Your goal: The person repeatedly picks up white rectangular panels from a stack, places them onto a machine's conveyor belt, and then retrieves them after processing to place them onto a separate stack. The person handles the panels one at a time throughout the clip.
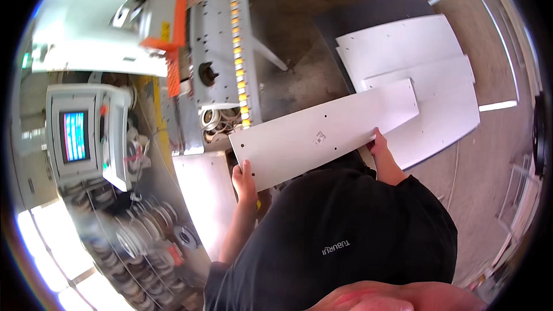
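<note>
A long machine (200, 23) ran down the upper left of the frame, carrying an orange guard (180, 23) and, along its right edge, a line of yellow rollers (239, 75). The person's black shirt (368, 219) filled the lower middle. At the upper right, white boards (397, 40) lay overlapping on a dark sheet (374, 4).

The long white panel (294, 145) was in the centre of the frame, slanting from lower left up to upper right. Its right end overlapped the white boards in view; whether it touched them could not be told. At the lower left sat rows of pale rolls (138, 233), and above them, at the left, a grey control unit (55, 103) with a lit screen (75, 136). A pale metal surface (201, 196) stood just left of the panel's near end.

The left hand (245, 181) was clamped on the panel's left end, thumb on the upper face. The right hand (378, 144) gripped the lower edge toward the right end, its thumb also on top. A small square mark (319, 138) showed mid-panel, among a few dark holes (325, 116).
</note>
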`<move>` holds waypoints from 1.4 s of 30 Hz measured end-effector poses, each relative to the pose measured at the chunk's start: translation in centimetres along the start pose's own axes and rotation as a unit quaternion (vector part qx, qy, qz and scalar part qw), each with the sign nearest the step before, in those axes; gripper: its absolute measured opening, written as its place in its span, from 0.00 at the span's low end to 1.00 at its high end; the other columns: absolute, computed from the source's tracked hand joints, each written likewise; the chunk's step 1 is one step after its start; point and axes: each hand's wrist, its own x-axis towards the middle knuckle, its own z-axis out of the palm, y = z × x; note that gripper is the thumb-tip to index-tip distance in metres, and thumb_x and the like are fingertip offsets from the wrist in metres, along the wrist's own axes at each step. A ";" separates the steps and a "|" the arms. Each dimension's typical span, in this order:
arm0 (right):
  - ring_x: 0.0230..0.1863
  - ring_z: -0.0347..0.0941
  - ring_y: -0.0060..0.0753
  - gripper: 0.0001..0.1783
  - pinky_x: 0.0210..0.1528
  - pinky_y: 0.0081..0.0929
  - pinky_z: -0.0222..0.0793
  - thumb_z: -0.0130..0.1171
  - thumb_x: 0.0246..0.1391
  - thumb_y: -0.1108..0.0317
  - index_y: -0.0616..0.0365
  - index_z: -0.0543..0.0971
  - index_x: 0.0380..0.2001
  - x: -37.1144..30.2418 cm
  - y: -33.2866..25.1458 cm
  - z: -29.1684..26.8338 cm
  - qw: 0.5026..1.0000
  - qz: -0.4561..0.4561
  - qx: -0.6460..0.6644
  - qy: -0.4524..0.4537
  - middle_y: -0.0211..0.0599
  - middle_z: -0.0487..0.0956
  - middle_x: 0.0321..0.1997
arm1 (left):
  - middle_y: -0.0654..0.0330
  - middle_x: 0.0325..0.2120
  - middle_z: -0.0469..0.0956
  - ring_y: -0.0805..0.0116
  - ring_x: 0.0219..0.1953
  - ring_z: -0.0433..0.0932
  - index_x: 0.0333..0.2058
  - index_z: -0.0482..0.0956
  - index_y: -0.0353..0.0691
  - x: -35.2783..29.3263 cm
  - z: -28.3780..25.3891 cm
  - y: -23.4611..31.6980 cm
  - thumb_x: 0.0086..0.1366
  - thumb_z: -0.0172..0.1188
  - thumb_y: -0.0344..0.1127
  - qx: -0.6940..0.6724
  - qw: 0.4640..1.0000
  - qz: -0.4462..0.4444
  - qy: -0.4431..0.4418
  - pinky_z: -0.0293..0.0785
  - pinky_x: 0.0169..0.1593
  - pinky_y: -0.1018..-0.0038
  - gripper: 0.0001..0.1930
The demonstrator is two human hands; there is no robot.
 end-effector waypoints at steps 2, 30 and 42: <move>0.50 0.79 0.35 0.23 0.53 0.41 0.79 0.59 0.66 0.45 0.48 0.77 0.53 -0.2 2.4 0.7 0.999 0.004 -0.029 0.017 0.31 0.81 0.49 | 0.66 0.26 0.75 0.75 0.30 0.71 0.35 0.78 0.34 0.0 -2.9 -0.7 0.74 0.58 0.46 0.064 0.997 0.006 0.052 0.71 0.36 0.72 0.17; 0.39 0.83 0.26 0.14 0.37 0.23 0.77 0.59 0.68 0.60 0.60 0.81 0.45 -23.4 25.6 38.2 0.635 -0.128 -0.612 -0.453 0.33 0.85 0.40 | 0.52 0.29 0.82 0.58 0.33 0.79 0.33 0.81 0.30 -14.4 -28.4 -34.3 0.64 0.58 0.38 0.095 0.868 -0.107 0.475 0.73 0.41 0.61 0.13; 0.76 0.58 0.39 0.38 0.75 0.32 0.55 0.65 0.62 0.68 0.74 0.60 0.67 -21.6 28.8 42.1 0.623 -0.202 -0.525 -0.544 0.55 0.63 0.75 | 0.51 0.39 0.85 0.58 0.41 0.83 0.44 0.82 0.28 -16.8 -27.0 -40.4 0.64 0.63 0.37 0.096 0.860 -0.170 0.472 0.76 0.50 0.64 0.16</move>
